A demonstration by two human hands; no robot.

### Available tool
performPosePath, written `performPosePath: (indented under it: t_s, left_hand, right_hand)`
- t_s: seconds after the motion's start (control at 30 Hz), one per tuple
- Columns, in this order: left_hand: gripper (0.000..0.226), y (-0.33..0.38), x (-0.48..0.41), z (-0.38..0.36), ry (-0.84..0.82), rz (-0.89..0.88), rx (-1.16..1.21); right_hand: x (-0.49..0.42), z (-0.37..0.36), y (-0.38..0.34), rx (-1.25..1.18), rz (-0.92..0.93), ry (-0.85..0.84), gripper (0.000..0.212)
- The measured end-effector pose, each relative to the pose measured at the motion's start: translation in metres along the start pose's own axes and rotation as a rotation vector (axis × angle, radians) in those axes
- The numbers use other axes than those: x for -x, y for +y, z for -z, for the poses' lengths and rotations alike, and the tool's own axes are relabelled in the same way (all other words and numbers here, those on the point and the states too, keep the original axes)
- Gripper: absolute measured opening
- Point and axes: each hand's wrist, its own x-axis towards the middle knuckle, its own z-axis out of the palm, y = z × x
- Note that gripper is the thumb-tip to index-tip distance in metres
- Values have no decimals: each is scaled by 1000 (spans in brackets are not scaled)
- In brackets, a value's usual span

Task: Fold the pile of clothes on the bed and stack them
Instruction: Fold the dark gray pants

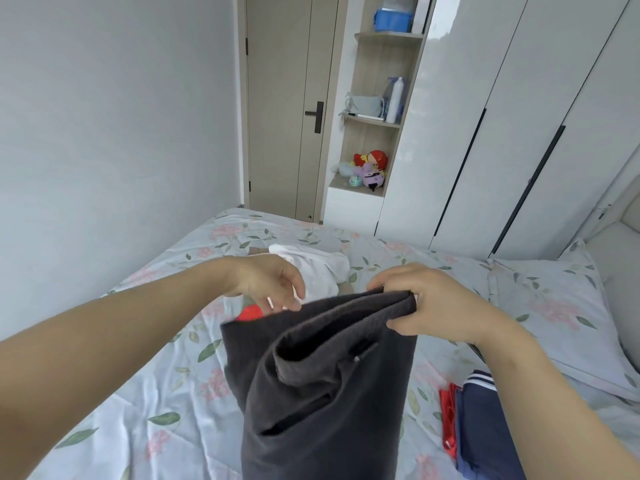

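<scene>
Head view. Dark grey garment [329, 393] is held up above the bed [138, 393], centre to lower centre of frame, hanging in thick folds; its bottom end is cut off by the lower frame edge. Right grip [429, 299], right of centre: thumb and fingers curled round the garment's top edge, pinching doubled fabric. Left grip [273, 282], left of centre: fingers relaxed, part-spread, nothing held. Its fingertips are just beside the garment's upper-left corner; contact cannot be confirmed. Behind the garment, mid-frame: white garment [318, 268] lying crumpled on the bed. Red cloth [249, 311] is partly hidden at the dark garment's upper-left edge, type not determinable. Lower right of frame: folded navy item [485, 427] lying on a red folded piece [448, 420], both on the bed. Pillow [554, 306] at right, floral print same as the sheet. Background: door [277, 98] upper centre, closed. Open shelf unit [377, 123] beside it w/ soft toys [370, 168], a bottle and a blue box [393, 19] at top. White wardrobe [519, 116] upper right.
</scene>
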Motion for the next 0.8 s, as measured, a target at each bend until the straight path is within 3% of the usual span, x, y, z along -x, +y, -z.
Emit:
performPosePath:
  t_s: [0.13, 0.2, 0.3, 0.43, 0.53, 0.63, 0.7, 0.8]
  left_hand:
    - [51, -16, -4, -31, -221, -16, 59]
    - [54, -24, -9, -61, -266, 8, -79]
    - [31, -25, -12, -91, -122, 38, -313]
    - [14, -27, -12, -88, -44, -80, -36]
    - [27, -21, -12, -68, 111, -170, 64]
    - [37, 5, -9, -50, 185, -270, -81]
    - [33, 22, -10, -45, 227, -217, -154]
    - [30, 45, -8, -45, 257, -94, -67]
  right_hand:
    - [-1, -9, -1, -105, -99, 66, 24]
    - [-4, -10, 0, -102, -124, 95, 26]
    - [-5, -8, 4, -96, -170, 122, 13]
    - [1, -5, 11, -155, -229, 179, 24]
    - [3, -1, 17, -48, -193, 110, 35]
    - [-1, -2, 22, 71, -233, 85, 19]
    - [-5, -3, 20, 137, -284, 65, 7]
    - [-13, -9, 13, 153, -370, 55, 27]
